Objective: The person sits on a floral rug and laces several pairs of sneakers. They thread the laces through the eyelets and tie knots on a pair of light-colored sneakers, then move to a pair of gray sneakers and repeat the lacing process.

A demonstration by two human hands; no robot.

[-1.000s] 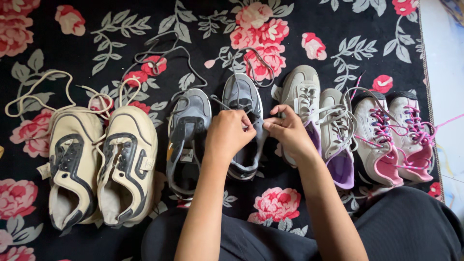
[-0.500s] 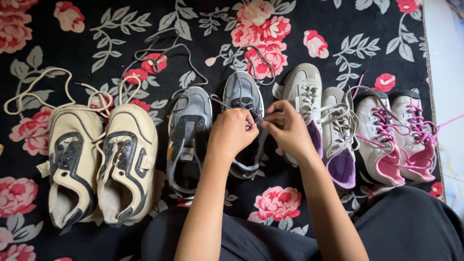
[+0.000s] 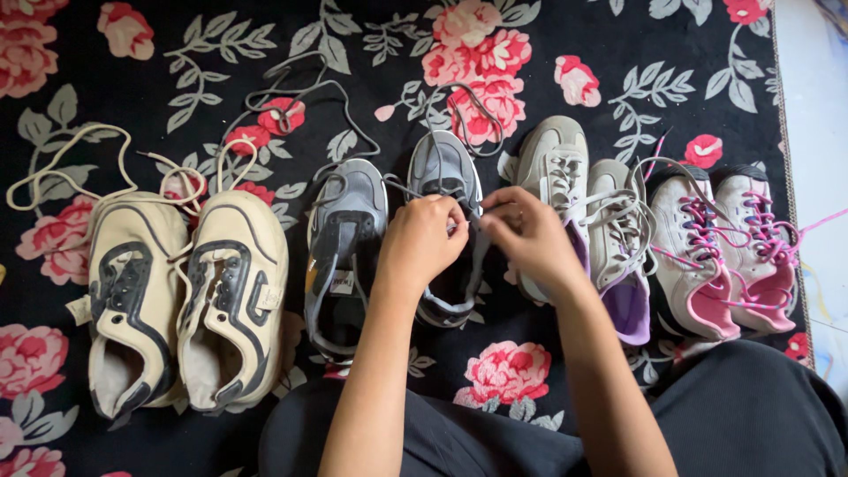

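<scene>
- Head view shows the left hand [image 3: 422,240] and right hand [image 3: 528,237] side by side over a grey shoe [image 3: 444,177], fourth in a row of eight on a black floral rug [image 3: 150,53].
- Both hands are closed, each pinching a stretch of the grey lace [image 3: 402,187] at the shoe's eyelets.
- Judged risk: the thin lace could slip from the fingertips or snag, since its loose length [image 3: 459,97] trails in loops past the toe.
- Another likely snag is the neighbouring grey shoe's lace [image 3: 305,88], lying close by.
- Room is tight: the twin grey shoe [image 3: 344,238] sits just left, a beige-and-purple shoe [image 3: 552,168] just right.
- Open rug lies beyond the toes; the rug's edge [image 3: 777,106] meets pale floor [image 3: 817,132] far right.
</scene>
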